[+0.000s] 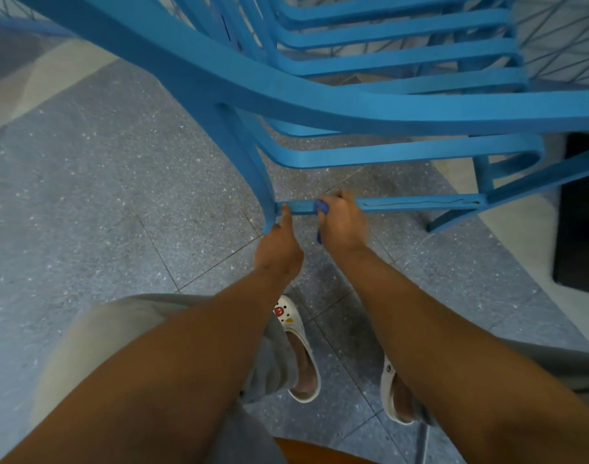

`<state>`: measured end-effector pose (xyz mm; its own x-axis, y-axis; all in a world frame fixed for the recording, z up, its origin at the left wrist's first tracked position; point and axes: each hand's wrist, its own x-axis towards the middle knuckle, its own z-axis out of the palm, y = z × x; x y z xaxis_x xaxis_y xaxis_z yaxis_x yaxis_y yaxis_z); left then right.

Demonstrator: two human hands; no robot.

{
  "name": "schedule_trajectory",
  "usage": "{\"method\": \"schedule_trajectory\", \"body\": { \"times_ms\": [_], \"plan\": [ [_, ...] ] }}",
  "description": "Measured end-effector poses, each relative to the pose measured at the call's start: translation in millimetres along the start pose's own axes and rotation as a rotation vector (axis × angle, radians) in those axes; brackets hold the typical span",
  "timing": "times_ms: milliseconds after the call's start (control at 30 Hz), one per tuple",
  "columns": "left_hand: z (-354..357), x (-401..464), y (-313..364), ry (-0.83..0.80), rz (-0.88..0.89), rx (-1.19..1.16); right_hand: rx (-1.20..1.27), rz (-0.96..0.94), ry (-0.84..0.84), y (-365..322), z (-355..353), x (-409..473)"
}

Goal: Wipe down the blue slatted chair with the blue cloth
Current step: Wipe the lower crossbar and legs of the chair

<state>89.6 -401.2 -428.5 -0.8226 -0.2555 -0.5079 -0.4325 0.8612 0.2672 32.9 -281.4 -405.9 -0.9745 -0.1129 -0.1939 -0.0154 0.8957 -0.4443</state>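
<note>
Blue slatted chair (pixel 319 105) fills the far half over grey speckled floor (pixel 95 182). Right hand (pixel 342 222) curled round the low crossbar (pixel 420 205), blue cloth (pixel 320 209) bunched under its fingers. Left hand (pixel 279 244) grips the chair leg (pixel 249 169) just left, thumb on the bar.

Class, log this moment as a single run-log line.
phase: wiping low rung | right hand: grips blue cloth | left hand: holds chair leg
</note>
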Motion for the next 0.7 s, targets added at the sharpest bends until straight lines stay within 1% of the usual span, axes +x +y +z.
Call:
{"method": "schedule_trajectory", "body": {
  "times_ms": [100, 200, 233, 300, 400, 500, 600, 700],
  "plan": [
    [0.5, 1.4, -5.0, 0.036, 0.021, -0.018, -0.026, -0.101, -0.077, -21.1, 1.6, 5.4],
    [-3.0, 2.5, -7.6, 0.039, 0.02, -0.053, -0.097, -0.174, -0.152, -12.9, -5.1, 9.6],
    [-5.5, 2.6, -6.6, 0.032, 0.015, -0.071, -0.098, -0.166, -0.143, -5.3, -7.6, 9.2],
    [-8.1, 1.4, -4.7, 0.026, 0.002, -0.111, -0.048, -0.103, -0.062, 8.3, -9.4, 5.9],
    [-7.2, -3.2, 2.4, 0.027, -0.052, -0.17, -0.024, -0.056, -0.012, 1.7, 1.3, 3.7],
    [0.1, -8.9, 6.9, 0.047, -0.066, -0.247, -0.078, -0.123, -0.079, -22.2, 9.4, 5.2],
    [2.2, -15.3, 1.2, 0.076, -0.025, -0.235, -0.114, -0.193, -0.12, -23.1, 4.0, 11.2],
    [-0.3, -16.0, 2.2, 0.081, -0.011, -0.249, -0.083, -0.117, -0.144, -2.1, -12.0, 13.8]
  ]
}}
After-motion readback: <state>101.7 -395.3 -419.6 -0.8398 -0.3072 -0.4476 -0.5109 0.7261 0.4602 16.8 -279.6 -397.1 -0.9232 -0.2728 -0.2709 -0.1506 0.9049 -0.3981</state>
